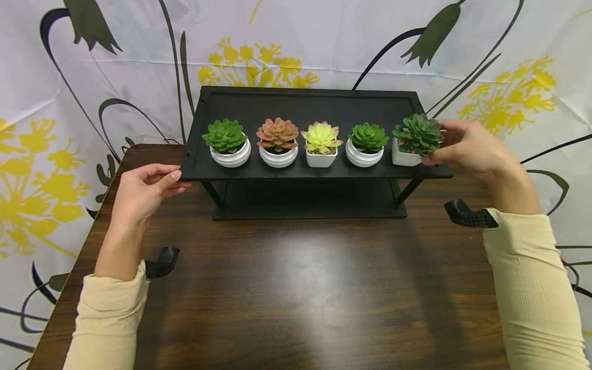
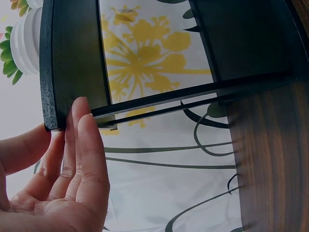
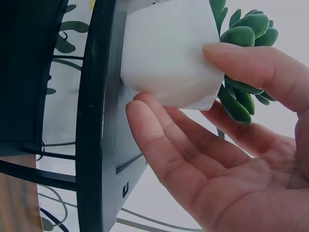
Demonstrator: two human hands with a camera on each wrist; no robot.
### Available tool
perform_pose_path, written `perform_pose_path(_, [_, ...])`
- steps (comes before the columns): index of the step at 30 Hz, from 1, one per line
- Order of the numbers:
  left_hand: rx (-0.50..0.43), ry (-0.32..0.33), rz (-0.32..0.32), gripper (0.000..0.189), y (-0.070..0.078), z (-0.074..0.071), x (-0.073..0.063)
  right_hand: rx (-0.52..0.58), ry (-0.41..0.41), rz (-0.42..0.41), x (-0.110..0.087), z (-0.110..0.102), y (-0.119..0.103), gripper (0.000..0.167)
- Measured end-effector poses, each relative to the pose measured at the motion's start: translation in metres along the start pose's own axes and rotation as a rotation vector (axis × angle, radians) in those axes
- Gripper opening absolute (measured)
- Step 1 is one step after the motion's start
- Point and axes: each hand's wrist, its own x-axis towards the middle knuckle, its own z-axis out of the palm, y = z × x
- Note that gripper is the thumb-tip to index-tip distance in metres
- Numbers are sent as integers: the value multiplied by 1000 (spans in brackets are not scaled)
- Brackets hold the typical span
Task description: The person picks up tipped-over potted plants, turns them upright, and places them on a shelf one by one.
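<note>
On the top board of a black two-tier shelf (image 1: 296, 105), several small potted succulents stand in a row. My left hand (image 1: 145, 190) pinches the board's front left corner, its thumb at the edge and its fingers beneath, as the left wrist view shows. At the row's right end is a dark green succulent in a white square pot (image 1: 406, 155). My right hand (image 1: 478, 149) holds this pot from the right, thumb on its front side and fingers behind. In the right wrist view the white pot (image 3: 169, 58) is right at the board's surface, fingertips near its base.
Left of the held pot stand a green succulent (image 1: 368, 137), a yellow one (image 1: 321, 139), a reddish one (image 1: 278, 134) and another green one (image 1: 225, 136), all in white pots. The shelf stands on a dark wooden table (image 1: 296, 288), before a flower-patterned curtain (image 1: 342, 36).
</note>
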Motion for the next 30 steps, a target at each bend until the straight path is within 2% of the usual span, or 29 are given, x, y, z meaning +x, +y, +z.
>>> perform_pose_path(7, [12, 7, -2, 13, 1, 0, 0, 180, -68, -49, 3, -2, 6, 42])
perform_pose_path(11, [4, 7, 9, 15, 1, 2, -1, 229, -93, -63, 5, -3, 9, 41])
perform_pose_path(14, [14, 9, 14, 8, -4, -1, 2, 243, -105, -72, 5, -4, 10, 40])
perform_pose_path(16, [-17, -7, 29, 5, -16, -8, 10, 249, -103, -69, 5, -4, 11, 40])
perform_pose_path(18, [1, -8, 36, 16, -32, -18, 21, 259, -99, -66, 5, -4, 12, 40])
perform_pose_path(22, [-49, -11, 49, 25, -80, -45, 54, 267, -79, -48, 3, -4, 13, 46])
perform_pose_path(23, [-18, 3, 41, 27, -86, -48, 58, 244, -70, -44, 2, -4, 14, 49])
perform_pose_path(24, [-49, 1, 43, 27, -93, -52, 63, 202, -58, -37, 0, -4, 13, 53])
perform_pose_path(25, [-62, -4, 41, 26, -95, -53, 63, 143, -40, -30, -1, -4, 14, 58])
perform_pose_path(27, [-24, 6, 26, 30, -86, -48, 57, 29, -10, -15, -5, -4, 14, 66])
perform_pose_path(29, [-62, -27, 44, 27, -79, -45, 51, -85, 20, 0, -9, -3, 14, 71])
perform_pose_path(30, [-62, -25, 31, 28, -73, -41, 47, -118, 34, 5, -10, -3, 15, 73])
